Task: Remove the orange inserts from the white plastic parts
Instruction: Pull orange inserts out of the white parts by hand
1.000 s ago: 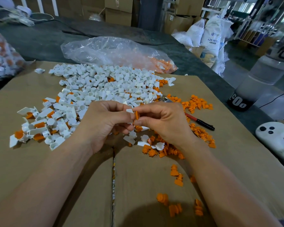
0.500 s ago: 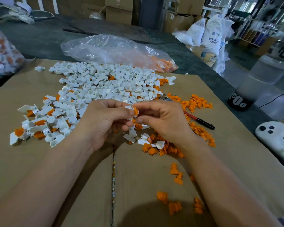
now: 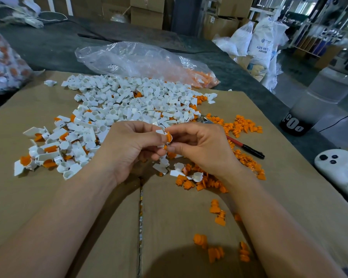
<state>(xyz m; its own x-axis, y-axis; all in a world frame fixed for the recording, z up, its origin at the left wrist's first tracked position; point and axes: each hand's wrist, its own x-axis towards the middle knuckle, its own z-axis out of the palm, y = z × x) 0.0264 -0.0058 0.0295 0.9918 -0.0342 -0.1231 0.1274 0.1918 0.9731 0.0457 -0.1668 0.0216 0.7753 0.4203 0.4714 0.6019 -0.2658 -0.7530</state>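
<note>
Between left hand (image 3: 129, 149) and right hand (image 3: 203, 150), orange insert (image 3: 168, 136) upright beside white part (image 3: 159, 131).

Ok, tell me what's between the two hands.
Head view: a white plastic part gripped by the left hand, its orange insert pinched by the right hand.

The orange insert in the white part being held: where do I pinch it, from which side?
Pinch the orange insert by its exposed head, from the right: the left hand grips the white part on the left, and only that head sticks out toward the right hand.
</note>
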